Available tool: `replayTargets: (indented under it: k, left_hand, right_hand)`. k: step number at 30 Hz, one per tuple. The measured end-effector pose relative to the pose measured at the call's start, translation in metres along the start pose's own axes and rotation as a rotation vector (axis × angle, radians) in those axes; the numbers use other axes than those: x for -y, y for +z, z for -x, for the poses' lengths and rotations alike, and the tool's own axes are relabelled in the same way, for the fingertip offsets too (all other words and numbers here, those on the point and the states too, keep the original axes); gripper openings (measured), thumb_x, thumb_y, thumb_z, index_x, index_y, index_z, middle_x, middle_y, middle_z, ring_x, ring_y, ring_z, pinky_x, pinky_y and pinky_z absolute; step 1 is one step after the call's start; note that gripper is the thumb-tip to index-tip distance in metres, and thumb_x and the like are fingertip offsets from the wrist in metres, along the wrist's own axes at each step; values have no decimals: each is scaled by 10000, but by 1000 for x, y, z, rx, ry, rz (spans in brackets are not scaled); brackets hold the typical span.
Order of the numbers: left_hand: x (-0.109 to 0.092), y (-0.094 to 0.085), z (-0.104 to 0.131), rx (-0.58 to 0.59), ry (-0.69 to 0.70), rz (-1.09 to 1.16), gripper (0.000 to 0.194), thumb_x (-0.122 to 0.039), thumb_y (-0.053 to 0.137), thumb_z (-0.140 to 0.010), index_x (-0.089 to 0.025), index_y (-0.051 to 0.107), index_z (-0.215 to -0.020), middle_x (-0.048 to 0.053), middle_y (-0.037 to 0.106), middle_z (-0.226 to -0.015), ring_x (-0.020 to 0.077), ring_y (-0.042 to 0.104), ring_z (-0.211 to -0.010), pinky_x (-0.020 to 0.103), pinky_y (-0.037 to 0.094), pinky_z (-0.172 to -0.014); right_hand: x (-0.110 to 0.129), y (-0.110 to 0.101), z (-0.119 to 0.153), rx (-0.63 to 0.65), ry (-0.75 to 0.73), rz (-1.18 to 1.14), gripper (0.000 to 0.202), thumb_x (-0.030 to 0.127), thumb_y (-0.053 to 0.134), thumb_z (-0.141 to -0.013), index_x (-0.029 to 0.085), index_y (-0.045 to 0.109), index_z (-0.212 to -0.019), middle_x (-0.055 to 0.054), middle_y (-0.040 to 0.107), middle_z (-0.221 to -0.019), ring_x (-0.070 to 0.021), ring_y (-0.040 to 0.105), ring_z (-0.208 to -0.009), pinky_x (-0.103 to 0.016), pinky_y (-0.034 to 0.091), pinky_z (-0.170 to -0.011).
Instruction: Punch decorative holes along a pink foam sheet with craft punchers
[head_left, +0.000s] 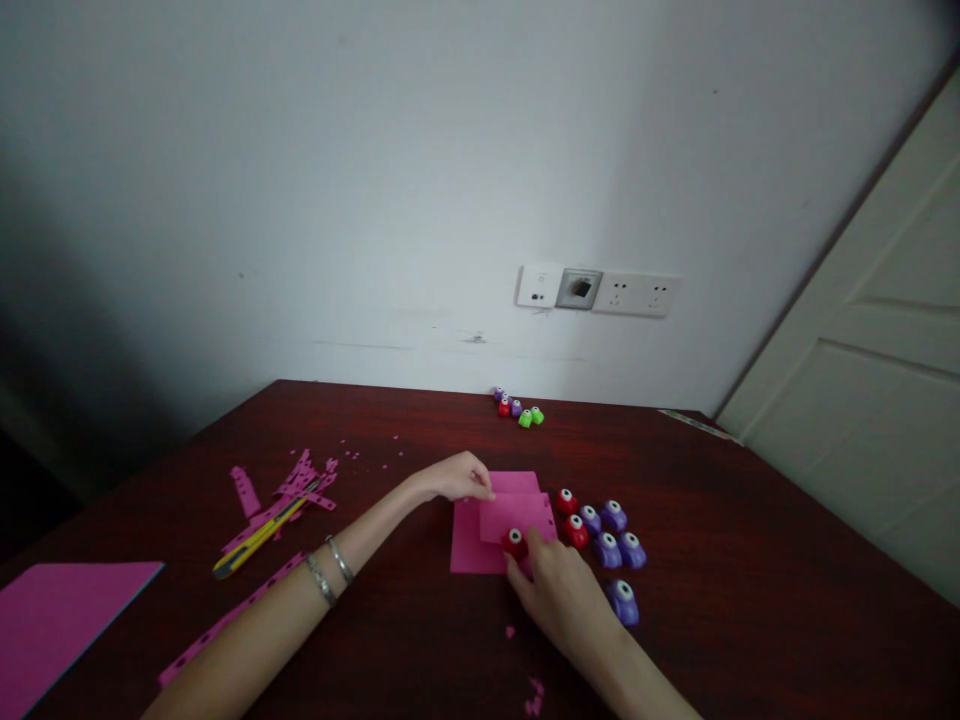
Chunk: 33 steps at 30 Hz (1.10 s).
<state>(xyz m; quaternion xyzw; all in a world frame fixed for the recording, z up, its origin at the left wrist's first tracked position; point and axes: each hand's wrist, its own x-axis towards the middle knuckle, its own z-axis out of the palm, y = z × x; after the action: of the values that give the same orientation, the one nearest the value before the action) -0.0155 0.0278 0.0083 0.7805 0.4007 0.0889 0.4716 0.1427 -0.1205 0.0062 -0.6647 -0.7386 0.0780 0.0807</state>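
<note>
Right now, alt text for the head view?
Right hand presses a red punch onto a pink sheet while the left hand holds the sheet's far edge, on a dark wood table. More red and purple punches sit just right; punched pink strips and a yellow knife lie left.

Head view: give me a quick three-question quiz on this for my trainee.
1. True or false: the right hand presses a red punch on the pink sheet.
2. What does the left hand touch: A) the yellow knife, B) the pink sheet's far edge, C) the green punch?
3. Which colour are most of the punches right of the sheet?

Key: 1 true; 2 B; 3 purple.
</note>
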Motion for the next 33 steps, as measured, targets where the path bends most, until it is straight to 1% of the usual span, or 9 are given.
replayTargets:
  k: [3, 7, 9, 12, 15, 18, 21, 26, 33]
  left_hand:
    - [-8, -3, 6, 13, 0, 53, 295, -396, 676, -636, -117, 650, -731, -39, 518, -532, 41, 381, -412, 173, 264, -379]
    - [-19, -2, 11, 53, 0, 148, 293, -391, 675, -646, -115, 628, -737, -31, 541, -522, 65, 471, -428, 172, 312, -385]
    - [-22, 0, 12, 54, 3, 197, 289, -380, 680, -644, -113, 626, -740, -22, 562, -524, 82, 511, -444, 181, 345, -401]
    - [-24, 1, 12, 16, 16, 238, 281, -357, 682, -651, -102, 640, -760, -5, 590, -534, 86, 525, -446, 199, 383, -429]
    - [-24, 1, 13, -46, 47, 268, 250, -328, 671, -671, -97, 644, -763, -1, 597, -527, 81, 524, -436, 197, 391, -433]
    - [-25, 4, 14, -109, 71, 304, 218, -306, 658, -687, -99, 638, -754, -9, 586, -502, 73, 502, -405, 189, 383, -413]
    - [-25, 8, 14, -147, 81, 339, 197, -290, 643, -701, -99, 629, -749, -13, 576, -486, 71, 489, -387, 185, 375, -395]
    - [-28, 11, 15, -182, 101, 361, 181, -281, 635, -706, -102, 619, -734, -11, 574, -487, 77, 493, -390, 188, 374, -389]
    - [-31, 10, 17, -195, 117, 366, 206, -308, 641, -707, -104, 615, -731, -2, 581, -503, 79, 497, -400, 192, 380, -395]
  right_hand:
    - [0, -3, 4, -17, -24, -22, 237, 287, 397, -875, 137, 580, -877, -130, 690, -756, -272, 668, -728, -291, 415, -591]
    - [0, -5, 6, -48, -17, -22, 244, 316, 379, -883, 156, 560, -850, -112, 691, -731, -263, 669, -676, -279, 380, -537]
    - [-1, -7, 5, -57, -10, -18, 245, 326, 375, -883, 163, 553, -843, -107, 692, -723, -266, 669, -658, -280, 363, -517]
    - [-4, -8, 3, -79, 0, -12, 226, 320, 384, -877, 167, 544, -827, -107, 691, -709, -274, 668, -647, -281, 348, -501]
    - [-10, -8, 1, -121, 5, -14, 201, 321, 410, -868, 174, 531, -803, -101, 684, -674, -271, 666, -630, -277, 346, -492]
    - [-15, -6, 0, -188, -11, -15, 189, 327, 428, -862, 177, 518, -793, -89, 677, -636, -259, 662, -587, -270, 337, -463]
    - [-18, -2, -1, -268, -49, -3, 169, 314, 444, -857, 177, 510, -781, -71, 665, -594, -239, 653, -533, -262, 324, -429]
    - [-19, 2, 0, -390, -103, 38, 148, 300, 488, -842, 177, 503, -759, -37, 638, -527, -212, 628, -453, -249, 304, -390]
    - [-21, 3, 0, -439, -171, 46, 178, 327, 484, -851, 180, 491, -752, -17, 616, -502, -191, 611, -424, -242, 291, -383]
